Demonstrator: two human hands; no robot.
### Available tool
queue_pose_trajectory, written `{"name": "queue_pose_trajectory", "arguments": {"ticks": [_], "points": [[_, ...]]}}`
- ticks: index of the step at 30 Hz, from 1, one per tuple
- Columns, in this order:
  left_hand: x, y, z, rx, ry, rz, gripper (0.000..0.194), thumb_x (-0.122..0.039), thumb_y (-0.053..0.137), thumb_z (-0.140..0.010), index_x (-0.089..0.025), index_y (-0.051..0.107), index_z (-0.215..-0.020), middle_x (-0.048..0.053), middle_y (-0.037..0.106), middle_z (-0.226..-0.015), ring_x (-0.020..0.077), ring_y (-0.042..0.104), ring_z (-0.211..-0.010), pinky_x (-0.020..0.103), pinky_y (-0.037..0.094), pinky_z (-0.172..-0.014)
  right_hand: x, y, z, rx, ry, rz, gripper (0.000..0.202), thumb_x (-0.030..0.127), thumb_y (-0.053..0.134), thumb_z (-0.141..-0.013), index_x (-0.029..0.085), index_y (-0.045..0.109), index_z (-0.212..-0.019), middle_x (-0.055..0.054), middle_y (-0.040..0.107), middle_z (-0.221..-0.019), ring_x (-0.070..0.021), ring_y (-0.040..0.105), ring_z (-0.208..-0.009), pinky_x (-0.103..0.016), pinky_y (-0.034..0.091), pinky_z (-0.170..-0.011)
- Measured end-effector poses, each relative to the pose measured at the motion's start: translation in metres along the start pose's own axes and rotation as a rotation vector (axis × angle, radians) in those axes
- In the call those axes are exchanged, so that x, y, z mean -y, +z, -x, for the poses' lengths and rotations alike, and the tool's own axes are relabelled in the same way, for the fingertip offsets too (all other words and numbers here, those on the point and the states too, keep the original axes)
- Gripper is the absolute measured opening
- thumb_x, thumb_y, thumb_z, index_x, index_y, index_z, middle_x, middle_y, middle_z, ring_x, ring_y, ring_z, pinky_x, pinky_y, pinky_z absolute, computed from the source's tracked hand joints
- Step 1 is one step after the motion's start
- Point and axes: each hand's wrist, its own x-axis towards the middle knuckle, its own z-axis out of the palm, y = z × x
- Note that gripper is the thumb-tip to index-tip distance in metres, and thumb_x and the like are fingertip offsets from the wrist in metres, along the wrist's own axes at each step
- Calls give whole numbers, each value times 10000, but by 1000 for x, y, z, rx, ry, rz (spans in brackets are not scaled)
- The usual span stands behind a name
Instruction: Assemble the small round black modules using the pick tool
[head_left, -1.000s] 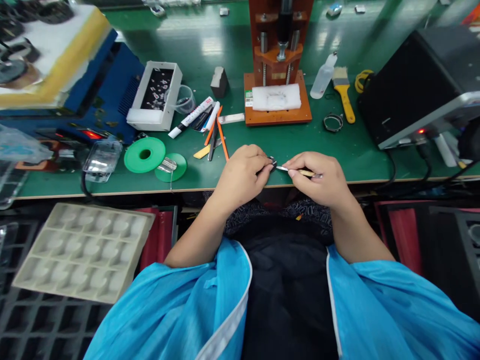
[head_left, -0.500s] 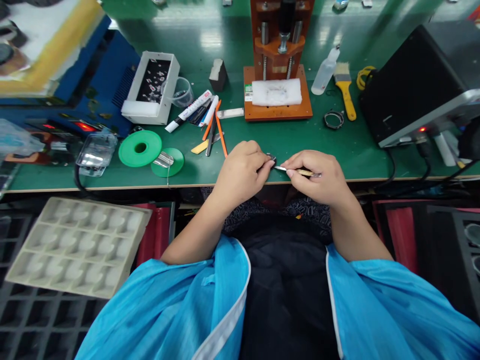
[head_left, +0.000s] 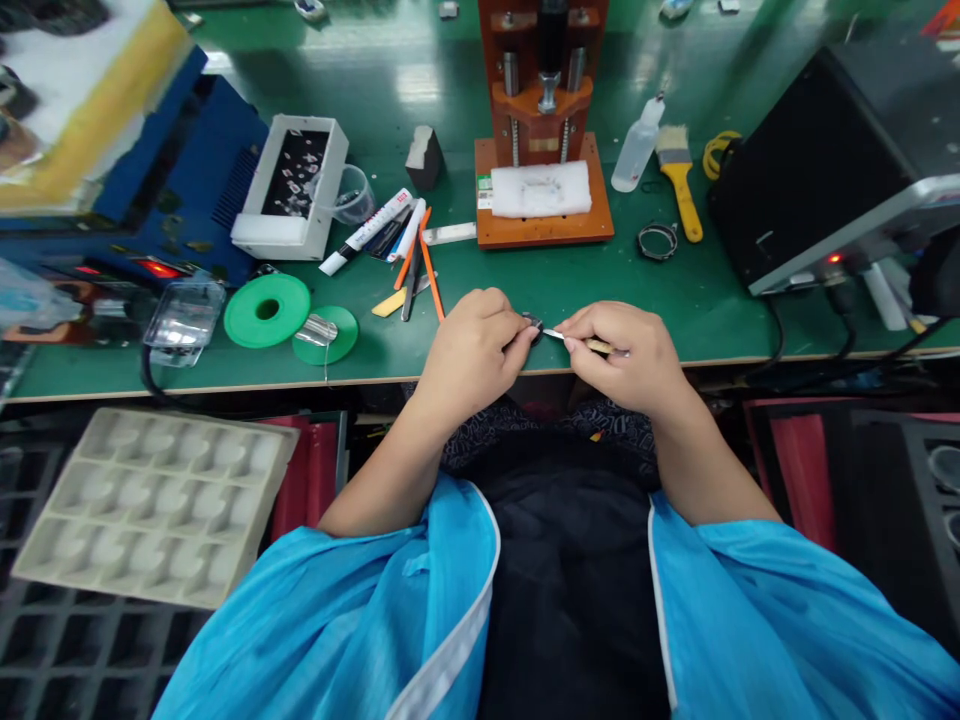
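Between its thumb and fingers, my left hand (head_left: 480, 345) pinches a small dark round part (head_left: 533, 322) near the front edge of the green bench. My right hand (head_left: 626, 350) is closed like a pen grip around a thin tool with a yellowish handle (head_left: 600, 346) and a pale, flat tip; its exact kind is unclear. The tip points left and meets or nearly meets the dark part. Fingers cover much of the part. Left of my hands lie orange sticks (head_left: 432, 280), tweezers (head_left: 411, 290) and a marker pen (head_left: 367, 232).
Behind my hands stands an orange-brown press (head_left: 545, 235) with a white pad. A squeeze bottle (head_left: 637, 148), a yellow-handled brush (head_left: 684, 195) and a black box (head_left: 817, 170) are to the right. Green solder spools (head_left: 247, 312) and a beige tray (head_left: 150, 505) are left.
The whole view has shifted slightly, so the bench items appear a little further left and lower. Both hands keep their hold, with the tool tip still at the dark part.
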Motion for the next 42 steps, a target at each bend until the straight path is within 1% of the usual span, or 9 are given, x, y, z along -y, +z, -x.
{"name": "queue_pose_trajectory", "arguments": {"ticks": [6, 11, 17, 21, 25, 29, 33, 37, 42], "points": [[-2, 0, 0, -5, -1, -9, 369, -275, 645, -1309, -150, 935, -1119, 129, 851, -1041, 317, 819, -999, 484, 670, -924, -1, 0, -1, 48, 17, -41, 182, 192, 732, -1065, 289, 774, -917, -39, 970, -1006, -298, 948, -957, -420, 682, -873], [-1, -3, -2, 3, 0, -7, 329, -256, 690, -1286, -115, 950, -1140, 141, 876, -1062, 316, 843, -1013, 473, 707, -932, -2, 4, -3, 7, 59, 13, 163, 222, 710, -1095, 282, 780, -961, -72, 955, -1025, -310, 935, -1002, -423, 652, -899], [8, -12, -13, 181, 35, -50, 340, -247, 667, -1272, -136, 970, -1162, 172, 909, -1136, 348, 861, -1075, 523, 726, -995, -5, 7, -11, 72, 186, 24, 151, 249, 701, -1081, 274, 777, -954, -82, 947, -1046, -282, 872, -981, -396, 591, -870], [16, -14, -41, 368, 45, -131, 336, -223, 672, -1245, -105, 986, -1221, 209, 923, -1209, 387, 869, -1143, 561, 726, -1072, -14, 2, -22, 28, 245, -8, 118, 277, 728, -1042, 276, 779, -934, -61, 930, -994, -272, 844, -918, -386, 569, -831], [19, -16, -83, 530, -3, -184, 356, -245, 671, -1245, -102, 996, -1241, 198, 915, -1228, 380, 888, -1203, 500, 699, -1070, -28, -7, -39, -64, 317, 32, 80, 260, 751, -994, 274, 793, -927, -31, 895, -918, -256, 796, -851, -373, 541, -791], [19, -21, -111, 652, 38, -256, 375, -270, 658, -1249, -94, 987, -1216, 194, 897, -1198, 375, 885, -1191, 476, 670, -1035, -36, -11, -56, -30, 278, 92, 73, 252, 761, -984, 272, 780, -915, -23, 867, -887, -245, 755, -814, -373, 514, -771], [29, -23, -109, 615, 111, -186, 364, -295, 669, -1242, -126, 988, -1194, 145, 868, -1116, 335, 860, -1106, 448, 654, -991, -38, -9, -58, -38, 203, 163, 89, 270, 741, -990, 274, 768, -905, -35, 849, -870, -254, 764, -815, -387, 526, -779], [42, -23, -98, 556, 148, -33, 339, -291, 700, -1224, -132, 998, -1254, 143, 864, -1140, 333, 861, -1107, 456, 668, -1008, -35, -10, -46, -63, 152, 190, 130, 275, 718, -1029, 270, 828, -960, -63, 933, -977, -285, 866, -895, -412, 604, -820], [41, -24, -95, 575, 144, -29, 400, -269, 622, -1235, -115, 991, -1253, 167, 869, -1186, 359, 867, -1166, 491, 691, -1064, -25, -12, -35, -56, 75, 195, 149, 255, 734, -1104, 270, 867, -1038, -78, 988, -1084, -308, 955, -1006, -439, 710, -911]]}}
